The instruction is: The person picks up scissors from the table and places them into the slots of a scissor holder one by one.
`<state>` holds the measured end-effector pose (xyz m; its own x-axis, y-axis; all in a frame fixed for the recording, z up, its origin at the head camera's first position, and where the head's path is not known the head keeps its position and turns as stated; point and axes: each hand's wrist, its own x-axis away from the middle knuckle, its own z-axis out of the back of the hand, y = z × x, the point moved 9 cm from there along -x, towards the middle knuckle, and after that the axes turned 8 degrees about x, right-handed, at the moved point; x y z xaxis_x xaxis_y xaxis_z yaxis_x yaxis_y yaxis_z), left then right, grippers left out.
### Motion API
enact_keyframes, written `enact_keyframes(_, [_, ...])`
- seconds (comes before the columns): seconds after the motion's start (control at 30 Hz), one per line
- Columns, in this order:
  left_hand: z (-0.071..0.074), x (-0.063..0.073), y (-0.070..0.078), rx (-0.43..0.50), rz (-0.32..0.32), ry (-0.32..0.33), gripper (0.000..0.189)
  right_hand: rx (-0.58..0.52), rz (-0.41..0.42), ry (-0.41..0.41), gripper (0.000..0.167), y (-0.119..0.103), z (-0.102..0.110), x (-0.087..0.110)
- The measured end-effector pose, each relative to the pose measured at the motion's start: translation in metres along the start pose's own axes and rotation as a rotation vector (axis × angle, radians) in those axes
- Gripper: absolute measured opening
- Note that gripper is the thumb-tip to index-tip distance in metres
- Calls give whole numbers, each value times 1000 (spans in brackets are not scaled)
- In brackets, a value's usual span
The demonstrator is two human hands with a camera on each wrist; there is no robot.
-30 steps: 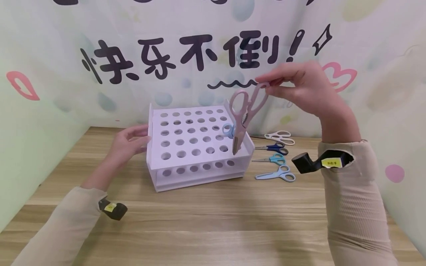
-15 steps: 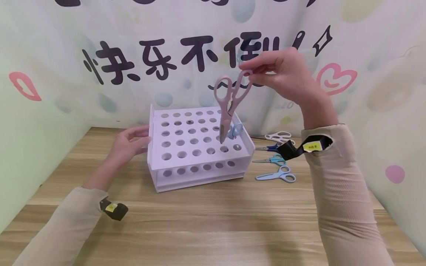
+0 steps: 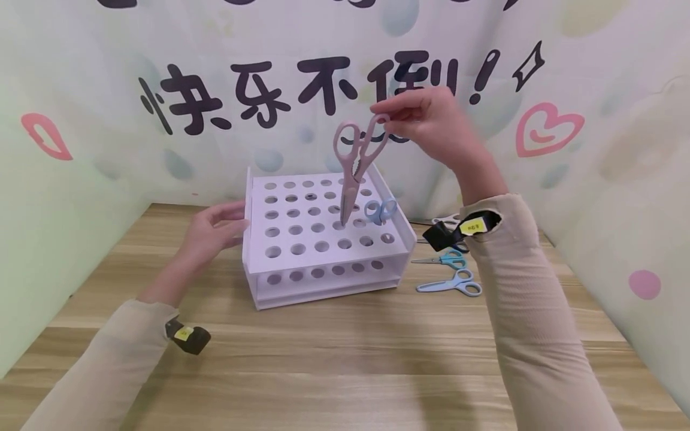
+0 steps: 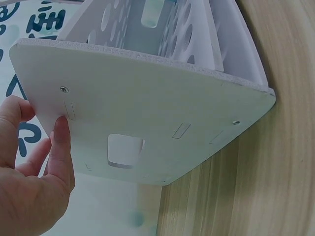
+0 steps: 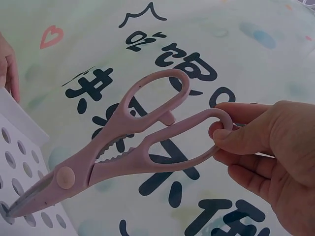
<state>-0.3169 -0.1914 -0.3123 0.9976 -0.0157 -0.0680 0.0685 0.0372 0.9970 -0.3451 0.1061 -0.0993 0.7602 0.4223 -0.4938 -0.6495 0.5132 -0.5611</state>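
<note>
My right hand (image 3: 433, 123) pinches one finger loop of the pink kitchen scissors (image 3: 350, 191) between thumb and fingers. They hang point-down over the white rack (image 3: 323, 262), whose top is full of round holes. The tip is at a hole near the rack's middle right; whether it has entered, I cannot tell. Light blue scissors (image 3: 380, 217) stand in a hole further right, handles up. My left hand (image 3: 210, 234) touches the rack's left side panel (image 4: 142, 98); in the left wrist view, its fingertips rest against the panel's face and edge.
Right of the rack on the wooden table (image 3: 334, 359) lie pale blue scissors (image 3: 439, 286), teal scissors (image 3: 447, 259) and, partly behind the right wrist camera (image 3: 443, 234), white scissors (image 3: 444, 221) and dark blue ones. A printed cloth (image 3: 302, 36) hangs close behind the rack.
My right hand has carried the pink scissors leftward and slightly down, from the rack's front right to over its middle right holes. The left hand stays at the side panel.
</note>
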Motion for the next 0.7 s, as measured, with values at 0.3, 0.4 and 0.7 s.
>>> enact_keyframes(0.3, [-1, 0, 0, -16, 6, 0, 55, 6, 14, 7, 27, 14, -11, -4])
enact_keyframes(0.4, [-1, 0, 0, -10, 7, 3, 54, 17, 20, 20, 27, 15, -10, -5])
enact_keyframes(0.7, [0, 0, 0, -10, 2, 6, 55, 12, 6, 5, 25, 13, -14, -8])
